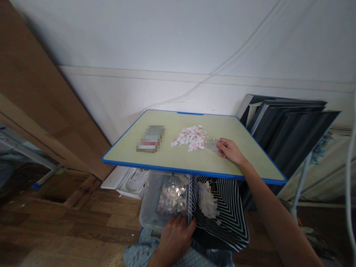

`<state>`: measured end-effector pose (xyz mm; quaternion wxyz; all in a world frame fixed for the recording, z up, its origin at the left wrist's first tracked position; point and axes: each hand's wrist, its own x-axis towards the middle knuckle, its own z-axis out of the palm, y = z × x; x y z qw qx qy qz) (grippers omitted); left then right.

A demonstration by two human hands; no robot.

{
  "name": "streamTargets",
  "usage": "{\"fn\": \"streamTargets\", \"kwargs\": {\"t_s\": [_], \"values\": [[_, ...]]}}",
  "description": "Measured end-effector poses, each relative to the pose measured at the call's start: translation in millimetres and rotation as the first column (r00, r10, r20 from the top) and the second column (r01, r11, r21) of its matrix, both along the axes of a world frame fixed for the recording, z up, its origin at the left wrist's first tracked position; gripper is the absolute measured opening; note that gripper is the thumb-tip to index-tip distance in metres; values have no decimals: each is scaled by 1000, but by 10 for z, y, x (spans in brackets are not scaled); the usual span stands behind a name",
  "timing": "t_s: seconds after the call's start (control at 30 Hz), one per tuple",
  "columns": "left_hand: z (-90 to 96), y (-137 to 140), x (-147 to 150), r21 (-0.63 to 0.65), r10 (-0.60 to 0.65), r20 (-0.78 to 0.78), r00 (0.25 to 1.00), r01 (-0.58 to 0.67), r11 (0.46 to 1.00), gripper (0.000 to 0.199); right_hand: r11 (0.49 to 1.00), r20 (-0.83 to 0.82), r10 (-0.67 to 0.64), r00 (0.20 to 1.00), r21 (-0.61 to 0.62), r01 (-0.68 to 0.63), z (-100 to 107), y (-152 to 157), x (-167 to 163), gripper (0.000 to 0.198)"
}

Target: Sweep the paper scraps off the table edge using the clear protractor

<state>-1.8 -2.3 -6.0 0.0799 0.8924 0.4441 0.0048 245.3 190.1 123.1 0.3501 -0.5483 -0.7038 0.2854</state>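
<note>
My right hand is closed on a thin clear plastic item at the right of the table; whether it is a bag or a stiff piece, I cannot tell. Its far end touches a pile of small white and pinkish slips. Below the table's front edge, my left hand has its fingers curled over the near rim of a clear plastic bin. Inside the bin lies a shiny heap of small pieces, seemingly in clear plastic. Beside it, a black-and-white striped bag gapes with pale slips inside.
The pale table has a blue rim and bears a blurred-out block at left. Dark flat panels lean against the wall at right. An open white box lies under the table, and a wooden board stands at left.
</note>
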Motion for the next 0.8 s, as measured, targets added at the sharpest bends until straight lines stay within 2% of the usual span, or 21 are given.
{"fn": "streamTargets", "kwargs": {"t_s": [0.5, 0.8], "values": [[-110, -1, -6, 62, -18, 0, 1000, 18, 998, 38, 998, 4, -57, 998, -5, 57, 28, -12, 24, 26], [-49, -2, 2, 32, -3, -16, 1000, 4, 999, 41, 997, 7, -73, 997, 17, 73, 48, -10, 63, 27]]}}
